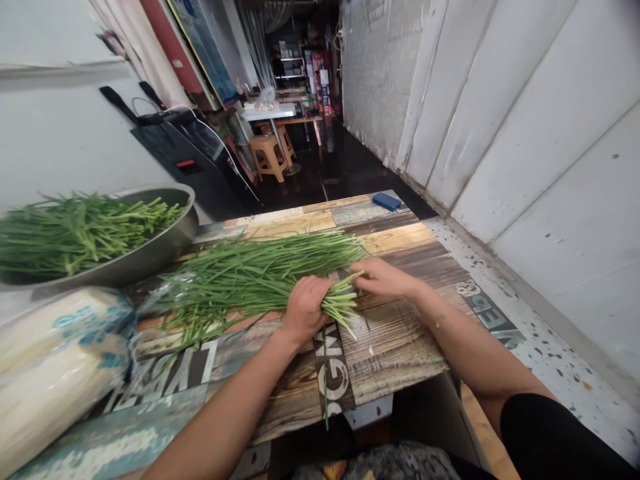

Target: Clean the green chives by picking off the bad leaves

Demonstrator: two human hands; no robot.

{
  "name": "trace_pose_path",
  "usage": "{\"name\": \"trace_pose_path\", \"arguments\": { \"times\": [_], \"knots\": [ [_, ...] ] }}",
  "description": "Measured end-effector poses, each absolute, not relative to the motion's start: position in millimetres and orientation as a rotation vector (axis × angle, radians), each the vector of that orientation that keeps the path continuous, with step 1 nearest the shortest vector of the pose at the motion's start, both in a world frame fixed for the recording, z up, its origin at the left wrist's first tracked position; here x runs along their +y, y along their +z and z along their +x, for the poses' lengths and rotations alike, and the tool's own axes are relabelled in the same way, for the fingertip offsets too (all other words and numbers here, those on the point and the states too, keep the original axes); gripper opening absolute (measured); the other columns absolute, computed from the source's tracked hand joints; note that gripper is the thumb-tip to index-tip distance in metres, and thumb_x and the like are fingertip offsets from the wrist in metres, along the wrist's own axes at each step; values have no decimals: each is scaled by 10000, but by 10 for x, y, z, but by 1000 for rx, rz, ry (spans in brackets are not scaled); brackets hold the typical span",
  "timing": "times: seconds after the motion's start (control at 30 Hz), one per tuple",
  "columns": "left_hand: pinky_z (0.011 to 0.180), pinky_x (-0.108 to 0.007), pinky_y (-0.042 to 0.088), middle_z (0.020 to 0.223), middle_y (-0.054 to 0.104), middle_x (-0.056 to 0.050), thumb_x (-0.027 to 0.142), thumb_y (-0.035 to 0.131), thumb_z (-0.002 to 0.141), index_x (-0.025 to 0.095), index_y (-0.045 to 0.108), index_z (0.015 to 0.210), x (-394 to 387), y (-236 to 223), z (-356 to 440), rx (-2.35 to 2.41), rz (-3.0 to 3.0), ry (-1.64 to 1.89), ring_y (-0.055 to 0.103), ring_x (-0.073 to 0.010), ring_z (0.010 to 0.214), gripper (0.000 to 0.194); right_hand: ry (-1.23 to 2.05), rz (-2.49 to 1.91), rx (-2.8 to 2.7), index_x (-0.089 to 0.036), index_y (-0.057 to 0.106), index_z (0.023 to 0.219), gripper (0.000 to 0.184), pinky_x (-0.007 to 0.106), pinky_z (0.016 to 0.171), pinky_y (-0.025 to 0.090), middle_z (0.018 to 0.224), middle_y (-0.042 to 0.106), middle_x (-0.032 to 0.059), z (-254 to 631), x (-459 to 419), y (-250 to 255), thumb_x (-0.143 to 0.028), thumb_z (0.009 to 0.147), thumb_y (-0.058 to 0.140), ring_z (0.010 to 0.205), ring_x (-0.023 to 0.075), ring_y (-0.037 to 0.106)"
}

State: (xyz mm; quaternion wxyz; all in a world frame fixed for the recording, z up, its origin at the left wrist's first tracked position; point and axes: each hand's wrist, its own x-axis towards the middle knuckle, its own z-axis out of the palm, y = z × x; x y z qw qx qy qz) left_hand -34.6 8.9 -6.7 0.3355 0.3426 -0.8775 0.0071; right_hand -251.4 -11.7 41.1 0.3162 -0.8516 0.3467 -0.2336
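A long bunch of green chives (240,277) lies across a table with a patterned wood-look top (395,333). My left hand (305,308) is closed round the cut ends of the bunch. Beside it, my right hand (383,277) rests palm down on the stalk tips, its fingers bent over a few of them. One loose stalk (325,380) hangs over the near edge of the table.
A metal bowl (150,250) heaped with more chives sits at the far left. A plastic-wrapped white bundle (55,360) lies at the near left. A small blue object (386,201) is at the table's far corner. A white wall runs along the right; stools stand down the corridor.
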Motion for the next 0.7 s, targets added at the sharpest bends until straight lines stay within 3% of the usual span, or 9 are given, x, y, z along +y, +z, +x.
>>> {"name": "trace_pose_path", "arguments": {
  "times": [0.17, 0.3, 0.4, 0.5, 0.6, 0.7],
  "knots": [
    [675, -312, 414, 783, 633, -80, 283, 469, 840, 153, 606, 945, 92, -64, -330, -2185, 932, -8, 546, -201, 734, 216, -876, -1870, 1157, -184, 402, 574, 322, 217, 516, 271, 526, 372, -59, -2792, -294, 388, -362, 836, 459, 495, 76, 328],
    [663, -296, 425, 772, 634, -71, 270, 488, 833, 151, 613, 955, 100, -61, -337, -2137, 922, -48, 557, -190, 723, 211, -841, -2003, 1587, -171, 449, 490, 492, 243, 545, 288, 473, 417, -25, -2866, -421, 221, -470, 880, 437, 493, 98, 394],
    [676, -295, 439, 797, 643, -68, 259, 498, 838, 157, 617, 997, 99, -75, -335, -2091, 933, -88, 569, -186, 743, 223, -611, -2374, 1664, -156, 592, 620, 336, 253, 633, 334, 667, 584, 45, -2805, -470, 45, -372, 867, 521, 676, 148, 512],
    [733, -299, 460, 882, 660, -69, 247, 500, 848, 176, 600, 1069, 94, -79, -328, -2015, 954, -128, 589, -181, 809, 253, -464, -2551, 1661, -157, 644, 747, 165, 264, 703, 364, 821, 619, 86, -2731, -487, -78, -272, 837, 568, 820, 181, 534],
    [767, -293, 467, 922, 666, -66, 232, 518, 840, 180, 601, 1067, 98, -63, -324, -1965, 974, -124, 599, -173, 843, 248, -506, -2537, 1626, -148, 635, 732, 127, 271, 714, 376, 807, 602, 85, -2692, -472, -76, -230, 813, 582, 815, 185, 527],
    [713, -269, 466, 814, 650, -45, 224, 532, 826, 172, 624, 950, 112, -36, -324, -1917, 1016, -102, 590, -157, 764, 163, -732, -2376, 1458, -143, 603, 701, 108, 255, 680, 379, 726, 562, 38, -2684, -406, 52, -200, 788, 572, 721, 148, 504]
  ]
}}
